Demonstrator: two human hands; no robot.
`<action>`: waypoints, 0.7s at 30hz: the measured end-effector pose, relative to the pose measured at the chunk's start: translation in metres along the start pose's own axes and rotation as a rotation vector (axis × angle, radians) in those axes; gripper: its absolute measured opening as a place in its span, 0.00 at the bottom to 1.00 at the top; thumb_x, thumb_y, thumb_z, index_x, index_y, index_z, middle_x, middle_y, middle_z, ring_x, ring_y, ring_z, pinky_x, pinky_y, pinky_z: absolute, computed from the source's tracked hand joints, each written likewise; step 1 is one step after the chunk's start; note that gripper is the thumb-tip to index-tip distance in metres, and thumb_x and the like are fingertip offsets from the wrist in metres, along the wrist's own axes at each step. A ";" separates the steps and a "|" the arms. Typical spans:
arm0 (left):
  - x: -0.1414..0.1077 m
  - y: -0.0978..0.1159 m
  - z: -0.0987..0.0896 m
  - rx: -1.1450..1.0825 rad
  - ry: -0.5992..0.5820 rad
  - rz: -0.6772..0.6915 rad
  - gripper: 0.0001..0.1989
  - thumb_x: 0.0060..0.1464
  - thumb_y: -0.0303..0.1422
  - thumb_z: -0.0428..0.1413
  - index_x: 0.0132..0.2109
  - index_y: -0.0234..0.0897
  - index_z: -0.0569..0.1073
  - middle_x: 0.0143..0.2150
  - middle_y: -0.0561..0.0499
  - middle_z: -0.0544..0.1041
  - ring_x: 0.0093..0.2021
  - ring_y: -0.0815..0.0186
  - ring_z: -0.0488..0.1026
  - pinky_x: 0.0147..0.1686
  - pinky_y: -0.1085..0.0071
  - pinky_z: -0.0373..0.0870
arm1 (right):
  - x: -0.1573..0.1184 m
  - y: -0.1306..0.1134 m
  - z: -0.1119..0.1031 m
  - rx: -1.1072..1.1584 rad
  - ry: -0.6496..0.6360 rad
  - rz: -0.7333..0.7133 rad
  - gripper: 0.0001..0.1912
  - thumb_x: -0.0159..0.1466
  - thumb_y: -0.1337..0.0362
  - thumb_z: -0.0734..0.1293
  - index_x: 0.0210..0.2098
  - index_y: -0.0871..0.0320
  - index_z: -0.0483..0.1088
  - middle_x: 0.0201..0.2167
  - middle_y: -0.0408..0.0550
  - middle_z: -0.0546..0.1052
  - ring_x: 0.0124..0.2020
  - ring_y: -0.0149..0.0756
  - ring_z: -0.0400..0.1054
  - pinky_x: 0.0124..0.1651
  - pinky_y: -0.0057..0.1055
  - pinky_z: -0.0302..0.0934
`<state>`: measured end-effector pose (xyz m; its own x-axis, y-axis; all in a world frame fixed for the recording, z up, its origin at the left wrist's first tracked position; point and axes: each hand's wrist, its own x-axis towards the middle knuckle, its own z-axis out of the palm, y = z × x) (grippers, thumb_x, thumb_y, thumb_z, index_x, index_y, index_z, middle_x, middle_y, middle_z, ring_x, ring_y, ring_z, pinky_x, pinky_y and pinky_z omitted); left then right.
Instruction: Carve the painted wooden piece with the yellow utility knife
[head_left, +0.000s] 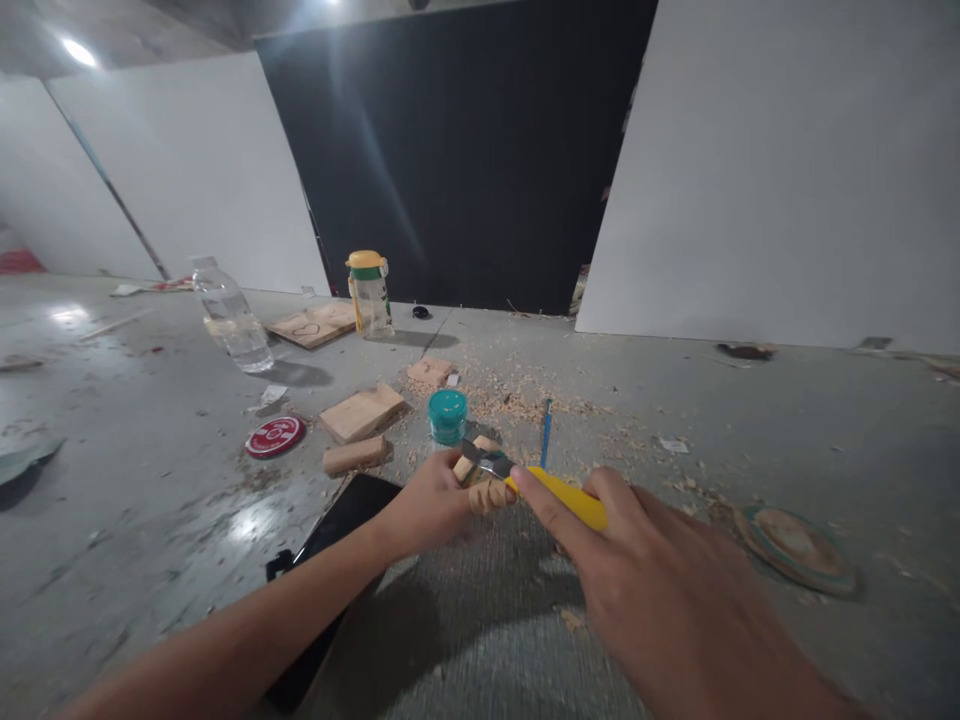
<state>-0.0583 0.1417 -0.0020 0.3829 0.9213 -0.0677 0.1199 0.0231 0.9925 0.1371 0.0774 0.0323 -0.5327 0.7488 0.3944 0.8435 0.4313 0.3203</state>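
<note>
My right hand (637, 560) is closed around the yellow handle of a utility knife (566, 497). Its grey blade points left and lies over a small wood block (480, 458), seeming to touch it. Closed on that block from the left is my left hand (435, 505), whose thumb has a tan wrap (491, 496) close to the knife's tip end. The fingers under the block are mostly hidden. Just beyond the hands stands a teal-lidded jar (448, 415), and a thin blue stick-like tool (547, 432) lies to its right.
Wood pieces (364, 412) and shavings (517, 400) lie around the jar. A water bottle (231, 318) and a yellow-lidded cup (371, 295) stand farther back. A red round lid (275, 437) is at left, a black flat object (330, 590) under my left forearm, a round disc (795, 548) at right.
</note>
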 end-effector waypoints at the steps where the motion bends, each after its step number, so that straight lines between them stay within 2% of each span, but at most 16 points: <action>1: 0.000 -0.001 0.000 -0.005 -0.009 0.005 0.26 0.41 0.50 0.65 0.40 0.34 0.71 0.28 0.54 0.65 0.23 0.73 0.61 0.17 0.77 0.67 | 0.000 0.000 0.000 -0.007 -0.009 0.002 0.45 0.45 0.79 0.62 0.62 0.44 0.63 0.31 0.49 0.70 0.24 0.40 0.68 0.22 0.32 0.59; 3: 0.000 -0.002 0.000 0.011 0.000 0.003 0.25 0.42 0.50 0.64 0.39 0.34 0.71 0.27 0.54 0.65 0.24 0.72 0.62 0.17 0.77 0.69 | 0.000 -0.002 0.000 -0.035 -0.019 0.008 0.44 0.47 0.79 0.62 0.62 0.44 0.63 0.32 0.50 0.70 0.25 0.40 0.69 0.23 0.33 0.60; 8: 0.000 -0.006 0.001 -0.005 0.175 -0.098 0.23 0.49 0.53 0.58 0.35 0.34 0.68 0.26 0.52 0.67 0.24 0.68 0.66 0.16 0.75 0.69 | 0.005 -0.004 0.004 -0.114 0.010 -0.007 0.42 0.47 0.78 0.62 0.60 0.47 0.66 0.28 0.49 0.70 0.20 0.38 0.67 0.18 0.30 0.56; 12: -0.001 -0.008 -0.003 -0.063 0.099 -0.103 0.25 0.47 0.53 0.60 0.38 0.34 0.69 0.30 0.50 0.69 0.29 0.66 0.68 0.22 0.72 0.72 | 0.010 0.001 0.011 -0.038 -0.035 0.013 0.43 0.48 0.80 0.61 0.61 0.46 0.64 0.31 0.49 0.71 0.20 0.36 0.68 0.18 0.28 0.53; 16: 0.001 -0.014 -0.009 -0.138 -0.001 -0.007 0.25 0.46 0.52 0.61 0.41 0.35 0.70 0.35 0.48 0.70 0.36 0.61 0.69 0.26 0.68 0.74 | 0.014 0.012 0.013 0.161 -0.137 0.052 0.33 0.61 0.74 0.58 0.64 0.46 0.60 0.34 0.48 0.72 0.19 0.33 0.67 0.20 0.30 0.57; 18: 0.003 -0.017 -0.012 -0.254 -0.042 0.004 0.26 0.45 0.50 0.63 0.44 0.36 0.70 0.39 0.46 0.70 0.40 0.59 0.69 0.28 0.66 0.75 | 0.017 0.017 0.009 0.338 -0.161 0.056 0.27 0.67 0.69 0.55 0.65 0.49 0.58 0.35 0.49 0.73 0.24 0.35 0.69 0.25 0.32 0.62; 21: 0.004 -0.020 -0.017 -0.463 -0.114 0.004 0.28 0.44 0.46 0.65 0.50 0.40 0.69 0.46 0.44 0.70 0.44 0.56 0.70 0.32 0.64 0.76 | 0.021 0.023 0.002 0.612 -0.146 0.060 0.26 0.70 0.65 0.52 0.67 0.52 0.54 0.39 0.51 0.75 0.34 0.37 0.72 0.33 0.33 0.68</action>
<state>-0.0747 0.1512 -0.0200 0.4834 0.8740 -0.0491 -0.2929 0.2144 0.9318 0.1452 0.1043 0.0458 -0.5041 0.8232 0.2612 0.7821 0.5635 -0.2662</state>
